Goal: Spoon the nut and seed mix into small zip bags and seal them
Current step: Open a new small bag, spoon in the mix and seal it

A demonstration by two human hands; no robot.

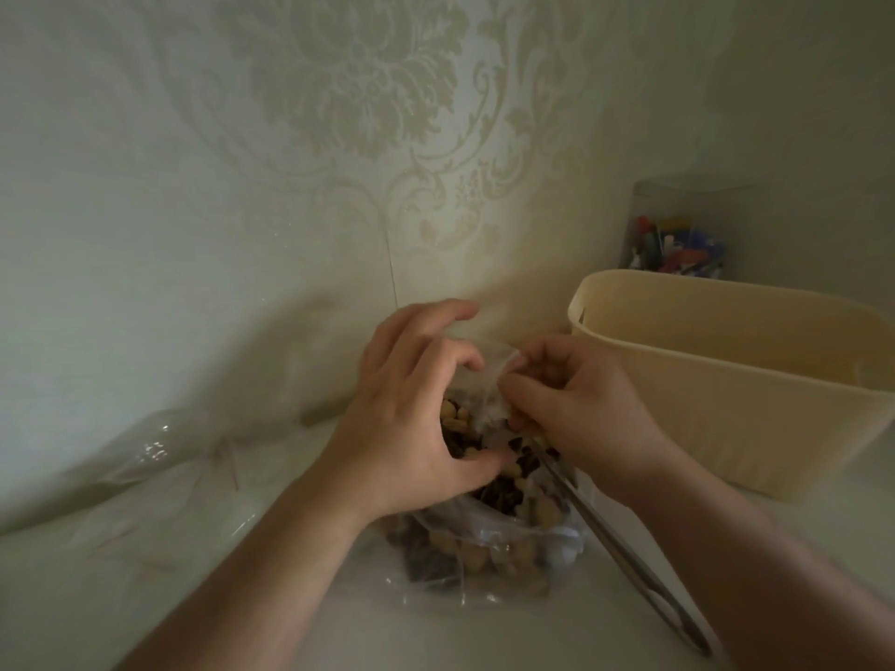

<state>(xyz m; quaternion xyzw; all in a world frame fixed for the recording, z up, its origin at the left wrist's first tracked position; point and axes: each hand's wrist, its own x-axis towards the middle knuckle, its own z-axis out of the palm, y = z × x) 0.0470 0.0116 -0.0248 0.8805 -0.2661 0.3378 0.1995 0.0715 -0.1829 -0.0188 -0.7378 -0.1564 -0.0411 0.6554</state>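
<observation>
While both hands work at a small zip bag (489, 380), left hand (416, 418) curled on it, right hand (576, 404) pinching its top.

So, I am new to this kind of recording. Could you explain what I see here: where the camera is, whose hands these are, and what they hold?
There is no machine. The one picture comes from a camera worn on a person's head, looking down at their own hands. The left hand and right hand pinch a small zip bag above a big bag of nut mix. A spoon handle leans out of the mix. On the white table stand a cream bin and, behind it, a jar of coloured bits.
</observation>
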